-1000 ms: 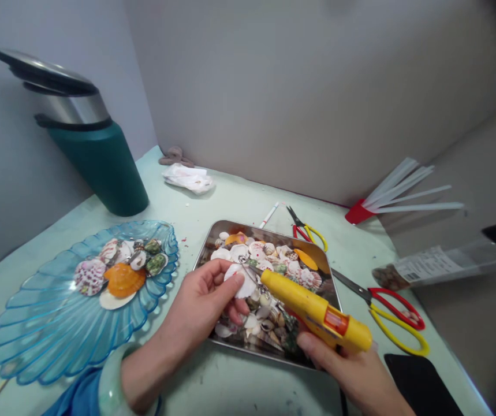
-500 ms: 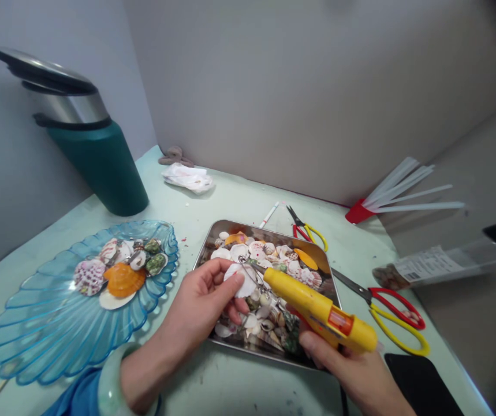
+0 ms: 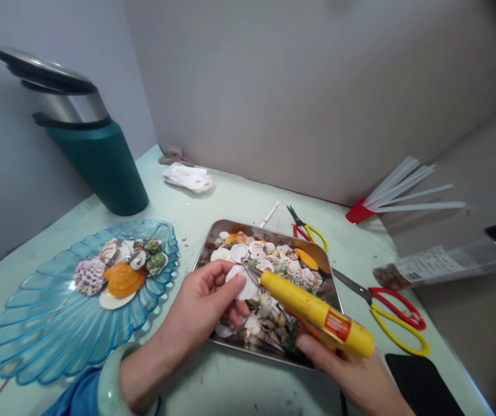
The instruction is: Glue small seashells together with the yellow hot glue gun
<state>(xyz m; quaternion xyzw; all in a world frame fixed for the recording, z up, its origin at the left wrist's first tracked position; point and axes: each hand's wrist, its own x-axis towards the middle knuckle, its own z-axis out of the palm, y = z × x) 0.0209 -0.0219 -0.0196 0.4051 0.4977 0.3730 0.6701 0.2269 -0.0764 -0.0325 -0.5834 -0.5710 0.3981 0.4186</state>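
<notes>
Between the thumb and fingers of my left hand (image 3: 208, 297) is a white seashell (image 3: 248, 286), held above the near half of a metal tray (image 3: 269, 359). My right hand (image 3: 347, 370) is wrapped round a yellow hot glue gun (image 3: 312, 303). Its metal nozzle points left, close to the shell's upper edge; whether it touches cannot be told. A small metal loop (image 3: 244, 262) shows at that edge, partly hidden by the nozzle. Assorted shells (image 3: 273, 326) fill the tray under both hands.
On the left, a blue scalloped glass dish (image 3: 57, 335) holds several shells, with a green tumbler (image 3: 100, 167) behind. Scissors (image 3: 397, 312) and smaller scissors (image 3: 308, 228) lie right of and behind the tray. Glue sticks (image 3: 399, 185) lean from a red cup (image 3: 359, 212); a black phone-like slab (image 3: 421, 384) lies near right.
The glue gun has shifted slightly left and down, its nozzle staying by the shell's upper edge. My left hand and the shell have barely moved.
</notes>
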